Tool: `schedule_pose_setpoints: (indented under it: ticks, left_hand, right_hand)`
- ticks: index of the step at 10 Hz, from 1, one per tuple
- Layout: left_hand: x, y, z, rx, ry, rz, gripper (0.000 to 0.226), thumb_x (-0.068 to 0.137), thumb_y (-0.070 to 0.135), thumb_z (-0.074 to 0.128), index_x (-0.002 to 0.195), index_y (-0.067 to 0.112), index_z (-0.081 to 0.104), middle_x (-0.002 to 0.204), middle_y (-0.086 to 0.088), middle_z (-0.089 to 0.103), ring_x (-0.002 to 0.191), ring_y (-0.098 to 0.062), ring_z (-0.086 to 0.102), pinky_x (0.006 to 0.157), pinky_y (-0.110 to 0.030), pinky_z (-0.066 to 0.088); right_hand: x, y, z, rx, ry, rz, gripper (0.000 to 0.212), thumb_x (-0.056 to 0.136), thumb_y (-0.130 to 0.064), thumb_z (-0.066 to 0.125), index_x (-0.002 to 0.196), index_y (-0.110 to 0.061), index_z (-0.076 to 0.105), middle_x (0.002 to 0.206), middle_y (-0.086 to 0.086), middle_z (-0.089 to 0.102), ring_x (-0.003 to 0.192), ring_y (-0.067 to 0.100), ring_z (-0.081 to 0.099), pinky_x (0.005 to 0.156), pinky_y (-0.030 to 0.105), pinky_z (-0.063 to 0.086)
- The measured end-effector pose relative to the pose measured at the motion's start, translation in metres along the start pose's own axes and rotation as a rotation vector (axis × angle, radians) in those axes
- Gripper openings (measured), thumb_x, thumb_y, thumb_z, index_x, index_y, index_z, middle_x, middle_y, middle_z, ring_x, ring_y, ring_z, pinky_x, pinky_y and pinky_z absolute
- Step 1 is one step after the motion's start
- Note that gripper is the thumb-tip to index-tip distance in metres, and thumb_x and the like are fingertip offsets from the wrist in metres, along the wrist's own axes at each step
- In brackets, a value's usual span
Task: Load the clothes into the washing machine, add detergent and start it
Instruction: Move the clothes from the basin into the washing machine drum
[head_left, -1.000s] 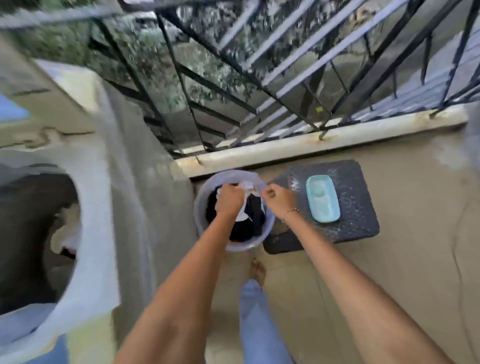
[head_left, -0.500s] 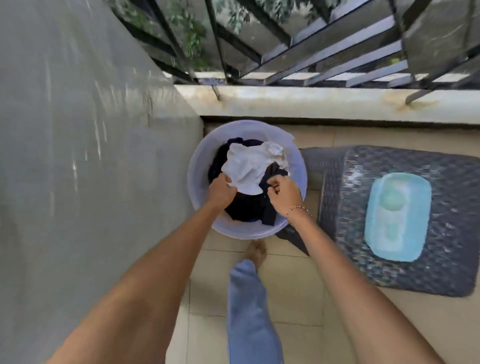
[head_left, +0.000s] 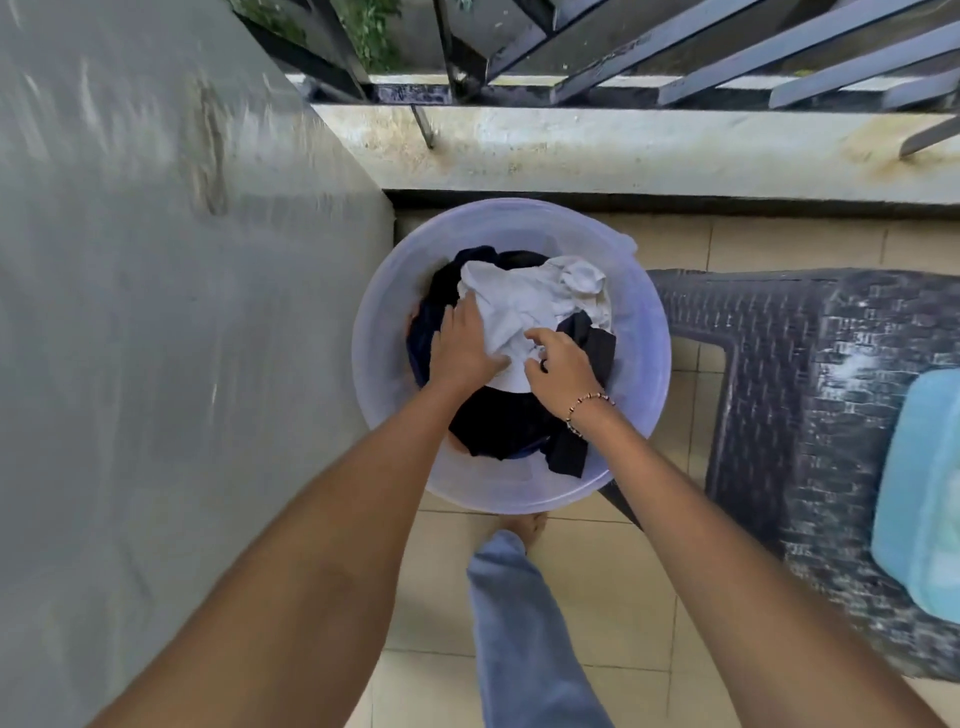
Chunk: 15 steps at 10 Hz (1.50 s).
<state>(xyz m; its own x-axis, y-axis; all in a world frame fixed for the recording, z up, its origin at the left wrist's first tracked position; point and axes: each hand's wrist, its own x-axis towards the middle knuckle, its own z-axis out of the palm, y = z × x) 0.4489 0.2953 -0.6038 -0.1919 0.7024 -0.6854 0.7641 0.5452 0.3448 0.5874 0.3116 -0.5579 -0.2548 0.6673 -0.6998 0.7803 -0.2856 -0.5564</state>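
Observation:
A pale lilac plastic tub (head_left: 641, 395) stands on the tiled floor and holds a white garment (head_left: 524, 306) on top of dark clothes (head_left: 504, 426). My left hand (head_left: 462, 348) lies on the pile with its fingers reaching down between the white garment and the dark clothes. My right hand (head_left: 558, 371), with a beaded bracelet at the wrist, pinches the near edge of the white garment. The grey side of the washing machine (head_left: 156, 312) fills the left; its opening is out of view.
A dark woven plastic stool (head_left: 810, 405) stands to the right of the tub, with a light blue container (head_left: 924, 499) on it at the frame's edge. A concrete ledge (head_left: 623, 150) with metal railing runs behind. My leg in blue trousers (head_left: 524, 623) stands on the tiles.
The view has dropped closer to the tub and the washer's opening has left the frame. Both hands have gone deeper into the pile; the left has flattened from a fist onto the clothes.

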Motion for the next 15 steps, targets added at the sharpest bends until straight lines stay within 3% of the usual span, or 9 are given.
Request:
schedule_pose_setpoints:
  ticks: [3,4,6,8,10,11,12,14,15]
  left_hand:
    - [-0.019,0.023,-0.015,0.13,0.274,0.123,0.042,0.086,0.038,0.052,0.12,0.013,0.052,0.112,-0.009,0.057,0.105,-0.028,0.05,0.08,-0.038,0.037]
    - [-0.067,0.03,-0.017,-0.071,0.154,0.28,0.044,0.081,0.046,0.042,0.103,0.01,0.055,0.097,-0.003,0.055,0.095,-0.021,0.048,0.077,-0.037,0.037]
    - [-0.116,0.036,-0.027,-1.011,-0.042,-0.274,0.018,0.081,0.025,0.057,0.064,0.019,0.062,0.068,0.009,0.06,0.072,-0.016,0.055,0.069,-0.028,0.043]
    - [-0.111,0.035,-0.053,-1.14,-0.182,-0.402,0.085,0.066,0.079,0.061,0.124,0.017,0.058,0.124,-0.01,0.061,0.114,-0.025,0.058,0.104,-0.043,0.043]
    - [-0.168,0.085,-0.151,-1.295,-0.196,-0.286,0.082,0.071,0.051,0.073,0.131,-0.001,0.05,0.08,-0.001,0.068,0.103,-0.03,0.059,0.068,-0.027,0.053]
    - [-0.206,0.119,-0.19,-1.228,-0.124,-0.279,0.049,0.083,0.047,0.054,0.117,0.013,0.059,0.11,-0.01,0.064,0.099,-0.029,0.062,0.09,-0.046,0.051]
    - [-0.232,0.127,-0.216,-1.215,-0.013,-0.209,0.055,0.074,0.067,0.054,0.107,0.024,0.065,0.113,-0.005,0.068,0.106,-0.027,0.064,0.095,-0.048,0.05]
    - [-0.343,0.169,-0.285,-1.187,0.473,0.011,0.027,0.092,0.035,0.048,0.103,0.016,0.063,0.106,-0.001,0.066,0.097,-0.016,0.061,0.082,-0.03,0.046]
    - [-0.395,0.17,-0.324,-1.106,0.619,0.205,0.034,0.1,0.023,0.04,0.132,0.03,0.05,0.119,0.021,0.048,0.1,0.023,0.044,0.087,-0.002,0.03]
  right_hand:
    - [0.013,-0.01,0.014,0.774,-0.008,0.388,0.069,0.084,-0.058,0.052,0.141,-0.029,0.028,0.138,-0.002,0.046,0.116,0.019,0.052,0.095,0.048,0.048]
    - [0.01,-0.016,0.003,1.069,0.02,0.46,0.088,0.062,-0.055,0.077,0.134,-0.029,0.033,0.118,0.002,0.061,0.081,0.013,0.068,0.066,0.036,0.058]
    - [-0.031,-0.007,-0.026,0.778,0.091,0.464,0.05,0.081,-0.008,0.061,0.129,-0.018,0.051,0.112,0.007,0.064,0.098,0.027,0.062,0.082,0.034,0.05]
    - [-0.113,-0.042,-0.064,0.917,-0.275,0.281,0.033,0.081,0.005,0.057,0.108,-0.011,0.064,0.104,0.015,0.068,0.098,0.029,0.064,0.088,0.043,0.051]
    - [-0.164,-0.096,-0.098,0.947,0.104,0.09,0.068,0.063,-0.013,0.069,0.123,-0.032,0.042,0.11,-0.011,0.055,0.105,0.016,0.057,0.089,0.037,0.049]
    - [-0.193,-0.124,-0.118,1.06,0.028,0.072,0.061,0.071,-0.003,0.07,0.119,-0.033,0.045,0.109,-0.006,0.059,0.104,0.02,0.059,0.089,0.037,0.049]
    - [-0.231,-0.169,-0.145,1.071,-0.019,0.116,0.058,0.058,-0.01,0.065,0.116,-0.016,0.06,0.093,0.005,0.069,0.082,0.018,0.067,0.063,0.024,0.052]
    - [-0.298,-0.227,-0.165,1.061,0.265,-0.038,0.037,0.063,-0.013,0.071,0.099,-0.016,0.063,0.094,0.012,0.067,0.081,0.023,0.063,0.068,0.029,0.051]
    - [-0.334,-0.27,-0.17,1.069,0.365,-0.226,0.03,0.086,0.01,0.05,0.101,-0.015,0.058,0.077,-0.002,0.069,0.072,0.014,0.064,0.059,0.019,0.054]
